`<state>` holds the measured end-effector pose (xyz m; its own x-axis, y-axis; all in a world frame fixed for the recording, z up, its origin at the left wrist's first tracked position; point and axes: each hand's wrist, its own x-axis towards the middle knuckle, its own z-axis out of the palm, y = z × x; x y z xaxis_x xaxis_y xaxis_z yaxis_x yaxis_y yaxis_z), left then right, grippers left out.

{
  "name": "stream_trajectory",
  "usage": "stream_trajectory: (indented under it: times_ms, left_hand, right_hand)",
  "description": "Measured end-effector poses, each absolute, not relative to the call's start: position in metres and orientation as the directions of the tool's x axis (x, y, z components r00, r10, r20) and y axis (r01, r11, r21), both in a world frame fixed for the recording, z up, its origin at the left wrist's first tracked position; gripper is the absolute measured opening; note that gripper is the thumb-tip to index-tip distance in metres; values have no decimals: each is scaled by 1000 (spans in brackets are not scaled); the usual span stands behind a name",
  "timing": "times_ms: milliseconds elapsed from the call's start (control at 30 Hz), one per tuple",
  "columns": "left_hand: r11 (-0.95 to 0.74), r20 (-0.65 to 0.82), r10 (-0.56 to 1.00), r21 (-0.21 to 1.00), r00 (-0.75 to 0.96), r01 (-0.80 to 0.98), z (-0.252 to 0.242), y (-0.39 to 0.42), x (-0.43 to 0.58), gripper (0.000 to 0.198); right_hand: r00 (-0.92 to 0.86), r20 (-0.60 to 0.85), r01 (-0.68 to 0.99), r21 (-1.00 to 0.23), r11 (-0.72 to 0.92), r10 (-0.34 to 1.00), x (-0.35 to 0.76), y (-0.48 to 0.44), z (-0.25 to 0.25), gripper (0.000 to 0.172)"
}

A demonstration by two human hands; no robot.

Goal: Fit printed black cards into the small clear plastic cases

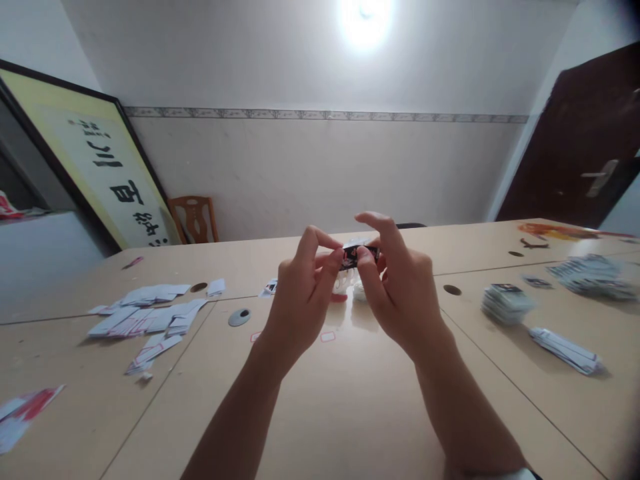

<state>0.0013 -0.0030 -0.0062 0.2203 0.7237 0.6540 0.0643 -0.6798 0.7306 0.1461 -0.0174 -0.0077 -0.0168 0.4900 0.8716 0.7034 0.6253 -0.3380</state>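
Both my hands are raised over the middle of the light wooden table (pixel 350 413). My left hand (pixel 305 293) and my right hand (pixel 395 287) pinch the two ends of a small dark card-like item (pixel 356 255) between thumbs and fingers. Its exact nature is too small to tell. Behind my hands a few small white and red bits (pixel 345 290) lie on the table, partly hidden.
Scattered white and red paper slips (pixel 150 317) lie at the left. A stack of small cards (pixel 505 303), a white bundle (pixel 565 350) and a bigger pile (pixel 590 275) sit at the right. A framed sign (pixel 95 160), a chair (pixel 194 219) and a dark door (pixel 575 153) stand behind.
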Motion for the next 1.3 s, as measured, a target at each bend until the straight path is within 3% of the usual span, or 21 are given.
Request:
stream_trajectory:
  times_ms: [233,433,600,1300]
  left_hand:
    - [-673,653,730,739,203,44,-6,0,-3,20]
    - [-581,581,791,812,192,-64,3,-2,-9,25]
    - [-523,547,812,837,206,-159,7,-3,-12,30]
    - [-514,540,825,840,170,-174,11,-13,-9,28]
  right_hand:
    - [5,880,785,-298,543,475,144,-13,-6,39]
    - [119,806,499,-554,666,580,148,-20,-2,25]
    - [175,706,288,-703,650,686,150,-22,-1,18]
    - [209,750,261,-661,703,628,152,-16,-3,20]
